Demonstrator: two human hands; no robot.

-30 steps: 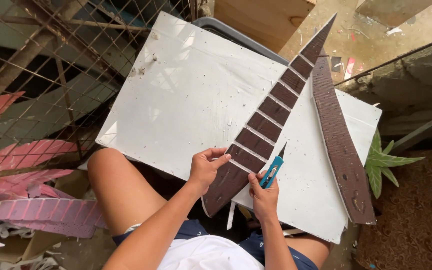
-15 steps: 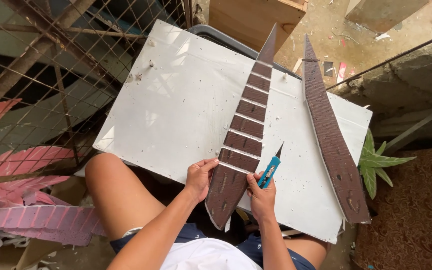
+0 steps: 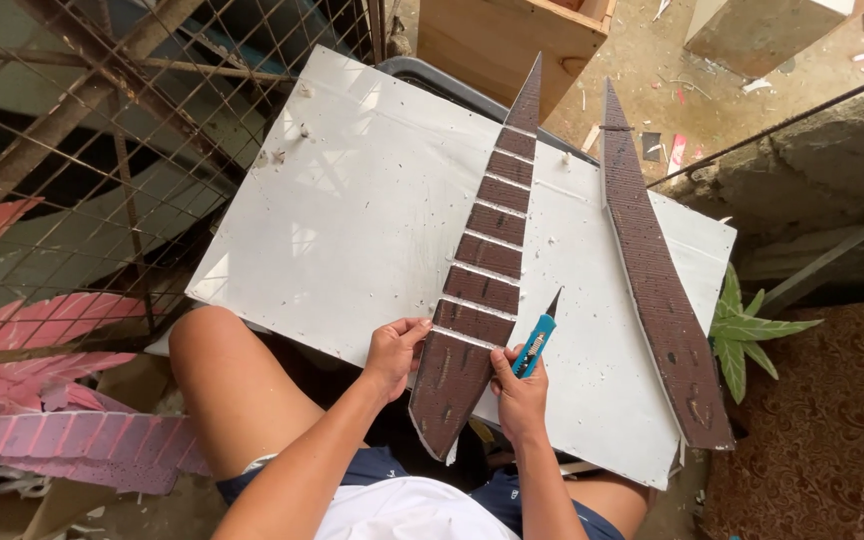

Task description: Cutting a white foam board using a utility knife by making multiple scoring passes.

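A long brown pointed foam strip (image 3: pixel 480 272) with white cross cuts lies on a white board (image 3: pixel 352 210) on my lap. My left hand (image 3: pixel 393 352) grips the strip's left edge near its wide lower end. My right hand (image 3: pixel 519 392) pinches the strip's right edge while holding a blue utility knife (image 3: pixel 535 342), blade pointing up and away from the strip. A second brown pointed strip (image 3: pixel 657 280), uncut, lies to the right on the board.
A rusty wire mesh frame (image 3: pixel 102 130) stands at the left, with pink cut foam pieces (image 3: pixel 42 440) below it. A wooden box (image 3: pixel 512 40) sits beyond the board. A small green plant (image 3: pixel 747 330) and brown patterned cloth (image 3: pixel 822 430) are at the right.
The notched strip has swung from a rightward slant to nearly upright on the board. Both hands kept their hold and stayed at its lower end.
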